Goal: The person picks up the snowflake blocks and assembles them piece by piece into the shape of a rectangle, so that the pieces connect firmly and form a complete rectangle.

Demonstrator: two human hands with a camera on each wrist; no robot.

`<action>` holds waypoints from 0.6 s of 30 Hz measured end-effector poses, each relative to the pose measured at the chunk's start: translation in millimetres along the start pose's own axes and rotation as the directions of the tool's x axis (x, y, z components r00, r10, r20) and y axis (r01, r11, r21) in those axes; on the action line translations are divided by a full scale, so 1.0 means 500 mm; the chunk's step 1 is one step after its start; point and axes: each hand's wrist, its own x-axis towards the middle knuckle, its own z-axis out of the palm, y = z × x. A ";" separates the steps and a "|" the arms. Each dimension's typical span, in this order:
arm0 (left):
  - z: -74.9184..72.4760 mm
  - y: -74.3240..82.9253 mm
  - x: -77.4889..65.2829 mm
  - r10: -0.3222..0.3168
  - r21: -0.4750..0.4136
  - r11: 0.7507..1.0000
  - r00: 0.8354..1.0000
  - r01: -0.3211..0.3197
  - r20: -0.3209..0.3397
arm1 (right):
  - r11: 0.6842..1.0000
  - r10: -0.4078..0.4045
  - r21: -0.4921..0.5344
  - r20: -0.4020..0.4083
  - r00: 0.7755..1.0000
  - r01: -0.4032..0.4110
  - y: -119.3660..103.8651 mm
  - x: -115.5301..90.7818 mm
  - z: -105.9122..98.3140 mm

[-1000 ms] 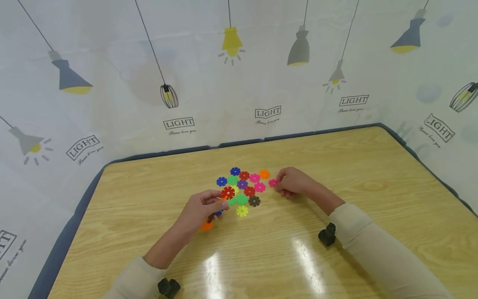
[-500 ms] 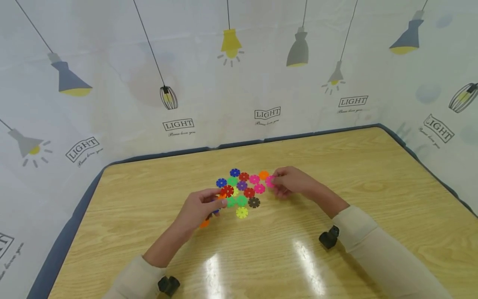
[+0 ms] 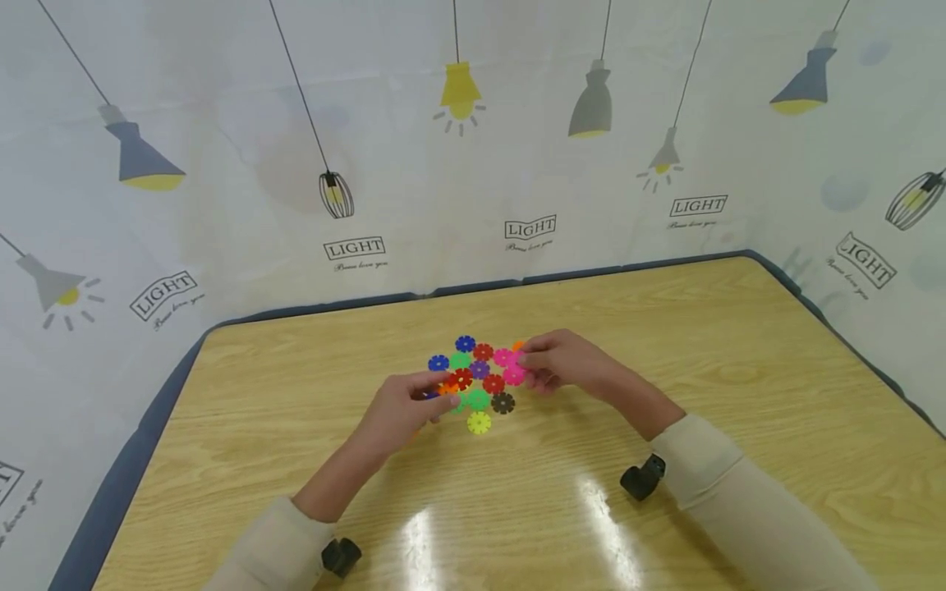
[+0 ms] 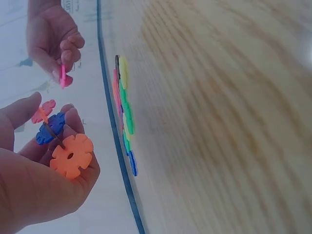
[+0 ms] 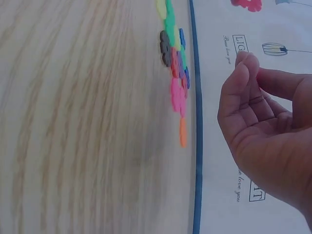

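My left hand (image 3: 395, 414) holds a short chain of slotted plastic snowflake discs above the table. In the left wrist view an orange disc (image 4: 80, 165) sits at the near end, then a dark disc (image 4: 54, 136) seen edge-on, a blue disc (image 4: 52, 126) and more toward the fingertips. A red disc (image 3: 456, 375) tops the chain. Facing it, my right hand (image 3: 572, 361) pinches a pink disc (image 4: 63, 77) between thumb and fingers, raised off the table. A small gap separates that pink disc from the chain.
Several loose snowflake discs lie flat in a cluster below the hands, among them a yellow one (image 3: 479, 427), a black one (image 3: 507, 406), a purple one (image 3: 484, 367) and a blue one (image 3: 466, 343). The wooden table (image 3: 628, 484) meets a lamp-printed backdrop (image 3: 443, 189) at its far edge.
My right hand has lifted the pink disc from the cluster's right side and moved it left toward the chain. My left hand has turned slightly, and the chain's orange end now shows less.
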 end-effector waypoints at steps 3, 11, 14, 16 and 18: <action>0.002 -0.003 0.001 0.009 0.033 0.999 1.000 -0.009 0.000 | 1.000 -0.009 0.006 0.007 1.000 0.009 -0.006 -0.002 0.009; 0.009 -0.002 -0.001 0.081 0.135 0.988 0.996 -0.077 -0.021 | 0.998 -0.040 0.048 0.064 0.997 0.037 -0.021 0.000 0.033; 0.013 0.000 -0.002 0.102 0.156 0.983 0.995 -0.099 -0.015 | 0.997 -0.049 0.055 0.079 0.996 0.045 -0.026 0.000 0.040; 0.016 0.002 -0.002 0.110 0.172 0.979 0.994 -0.106 -0.014 | 0.997 -0.052 0.059 0.083 0.995 0.048 -0.029 -0.001 0.045; 0.018 0.002 -0.002 0.113 0.190 0.976 0.994 -0.108 -0.013 | 0.997 -0.057 0.058 0.090 0.994 0.052 -0.031 -0.001 0.049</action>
